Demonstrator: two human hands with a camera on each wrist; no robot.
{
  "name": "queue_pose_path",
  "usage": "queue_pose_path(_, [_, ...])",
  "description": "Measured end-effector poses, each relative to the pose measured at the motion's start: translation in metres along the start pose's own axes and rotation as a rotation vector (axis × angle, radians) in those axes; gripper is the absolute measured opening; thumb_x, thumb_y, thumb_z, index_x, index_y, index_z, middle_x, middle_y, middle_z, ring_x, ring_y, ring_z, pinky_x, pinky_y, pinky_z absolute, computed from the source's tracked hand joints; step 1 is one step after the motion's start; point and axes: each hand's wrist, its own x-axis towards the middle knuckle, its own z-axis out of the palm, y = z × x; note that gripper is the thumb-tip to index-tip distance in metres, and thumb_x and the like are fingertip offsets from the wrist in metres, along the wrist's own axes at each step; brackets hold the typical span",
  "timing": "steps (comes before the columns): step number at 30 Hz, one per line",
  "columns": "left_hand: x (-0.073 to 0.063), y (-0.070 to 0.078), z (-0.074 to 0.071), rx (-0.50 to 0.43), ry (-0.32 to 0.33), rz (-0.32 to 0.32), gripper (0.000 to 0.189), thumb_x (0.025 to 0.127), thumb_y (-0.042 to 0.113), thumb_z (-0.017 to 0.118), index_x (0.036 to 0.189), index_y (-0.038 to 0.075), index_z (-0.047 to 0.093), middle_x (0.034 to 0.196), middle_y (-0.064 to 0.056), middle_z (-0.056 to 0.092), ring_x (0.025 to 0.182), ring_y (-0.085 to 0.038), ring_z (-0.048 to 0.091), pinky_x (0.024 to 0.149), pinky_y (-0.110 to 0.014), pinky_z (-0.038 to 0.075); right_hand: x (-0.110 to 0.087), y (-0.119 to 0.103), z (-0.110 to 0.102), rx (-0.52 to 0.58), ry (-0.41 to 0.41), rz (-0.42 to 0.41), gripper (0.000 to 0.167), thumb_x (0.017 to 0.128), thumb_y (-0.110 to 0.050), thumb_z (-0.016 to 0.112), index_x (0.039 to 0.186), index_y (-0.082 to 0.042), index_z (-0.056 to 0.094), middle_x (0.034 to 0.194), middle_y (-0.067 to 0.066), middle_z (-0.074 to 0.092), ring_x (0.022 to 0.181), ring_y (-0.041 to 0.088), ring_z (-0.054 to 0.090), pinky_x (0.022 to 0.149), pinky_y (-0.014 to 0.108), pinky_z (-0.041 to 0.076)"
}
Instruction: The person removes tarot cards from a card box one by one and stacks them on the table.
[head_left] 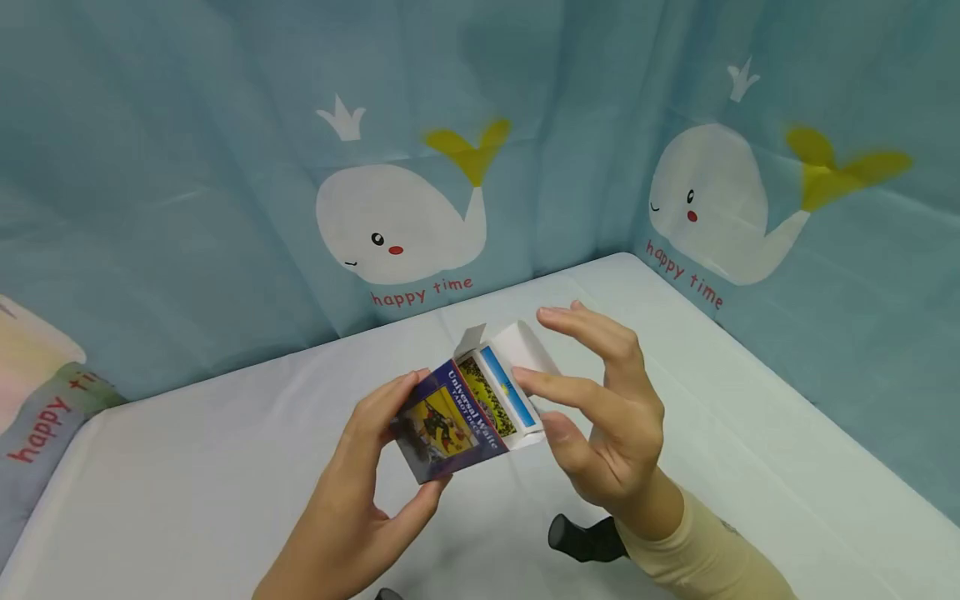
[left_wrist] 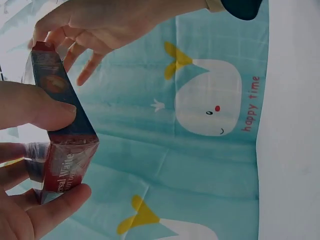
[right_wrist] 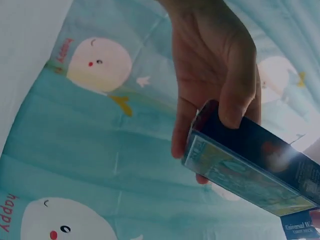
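My left hand (head_left: 375, 467) grips a dark blue tarot deck box (head_left: 450, 421), thumb along its lower side and fingers at the upper side. The box is tilted over the table, its top end facing right with the white flap (head_left: 517, 346) folded back. Inside the opening shows a tarot card (head_left: 491, 396) with a blue-and-white edge strip. My right hand (head_left: 615, 408) is at that end: the index fingertip lies at the card edge by the flap, the thumb is close to the lower corner, and the other fingers are raised. In the right wrist view, the left thumb presses the box's narrow side (right_wrist: 265, 145).
A white-covered table (head_left: 225, 467) spreads beneath both hands. Behind and to the right hangs a light blue curtain (head_left: 210, 167) printed with white whales. A black rounded piece (head_left: 588, 537) shows beside the right wrist.
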Motion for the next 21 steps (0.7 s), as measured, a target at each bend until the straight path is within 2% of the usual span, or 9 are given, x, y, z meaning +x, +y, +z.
queue_pose_path(2, [0.001,-0.004,0.002,0.015,0.007,0.018,0.070,0.099,0.036,0.050,0.153,-0.002,0.028,0.151,-0.016,0.039,0.131,-0.017,0.044,0.105,-0.009,0.038,0.002,-0.001,-0.001,-0.032,-0.013,0.036,0.030,0.095,-0.022,0.057,0.093,-0.001,0.078,0.118,0.028,0.065,0.118,0.035,0.058,0.104,0.046,0.048])
queue_pose_path(7, [0.001,-0.011,0.003,0.125,0.035,0.029,0.068,0.096,0.023,0.059,0.153,-0.001,0.030,0.152,-0.015,0.039,0.136,-0.020,0.041,0.110,-0.010,0.032,0.007,-0.006,-0.005,-0.013,-0.122,0.236,0.022,0.095,-0.017,0.062,0.092,-0.001,0.077,0.122,0.023,0.065,0.118,0.028,0.060,0.092,0.025,0.053])
queue_pose_path(9, [0.001,-0.014,0.002,0.181,0.055,0.062,0.076,0.087,0.008,0.069,0.152,-0.002,0.032,0.151,-0.017,0.040,0.136,-0.023,0.040,0.111,-0.009,0.030,0.009,-0.006,-0.007,-0.020,-0.194,0.284,0.023,0.096,-0.019,0.063,0.091,-0.003,0.077,0.124,0.020,0.065,0.119,0.026,0.059,0.095,0.024,0.051])
queue_pose_path(11, [0.001,-0.017,0.001,0.227,0.083,0.113,0.088,0.071,-0.007,0.075,0.149,-0.005,0.034,0.149,-0.019,0.041,0.134,-0.026,0.041,0.112,-0.010,0.030,0.010,-0.005,-0.009,-0.045,-0.275,0.282,0.027,0.098,-0.025,0.060,0.091,-0.006,0.079,0.126,0.017,0.066,0.120,0.025,0.058,0.098,0.022,0.048])
queue_pose_path(14, [0.003,-0.021,0.001,0.248,0.087,0.169,0.101,0.056,-0.016,0.078,0.147,-0.007,0.036,0.147,-0.021,0.042,0.132,-0.028,0.042,0.112,-0.010,0.029,0.011,-0.004,-0.013,-0.082,-0.347,0.230,0.033,0.101,-0.029,0.055,0.096,-0.007,0.079,0.129,0.017,0.064,0.123,0.026,0.056,0.106,0.025,0.043])
queue_pose_path(15, [0.004,-0.021,0.001,0.257,0.081,0.169,0.102,0.056,-0.015,0.078,0.148,-0.006,0.036,0.147,-0.020,0.042,0.132,-0.028,0.042,0.111,-0.009,0.029,0.011,-0.004,-0.015,-0.086,-0.368,0.216,0.034,0.102,-0.029,0.053,0.099,-0.007,0.079,0.131,0.018,0.063,0.125,0.026,0.055,0.108,0.026,0.041])
queue_pose_path(17, [0.006,-0.023,0.001,0.274,0.057,0.152,0.102,0.058,-0.013,0.079,0.150,-0.004,0.034,0.148,-0.018,0.041,0.132,-0.027,0.042,0.111,-0.009,0.029,0.010,-0.003,-0.017,-0.096,-0.411,0.201,0.035,0.103,-0.030,0.051,0.105,-0.007,0.078,0.137,0.019,0.059,0.127,0.028,0.052,0.111,0.029,0.039])
queue_pose_path(19, [0.009,-0.027,0.000,0.287,0.000,0.102,0.099,0.064,-0.010,0.078,0.152,0.001,0.033,0.149,-0.015,0.041,0.132,-0.025,0.042,0.108,-0.014,0.036,0.009,-0.002,-0.019,-0.116,-0.466,0.221,0.038,0.104,-0.032,0.049,0.108,-0.008,0.077,0.143,0.018,0.055,0.130,0.029,0.049,0.113,0.031,0.037])
queue_pose_path(21, [0.014,-0.037,-0.003,0.283,-0.101,-0.010,0.094,0.071,-0.005,0.078,0.153,0.007,0.032,0.150,-0.010,0.042,0.133,-0.024,0.043,0.105,-0.023,0.044,0.007,-0.001,-0.022,-0.151,-0.514,0.256,0.040,0.104,-0.035,0.048,0.111,-0.009,0.077,0.148,0.017,0.050,0.133,0.029,0.047,0.115,0.031,0.034])
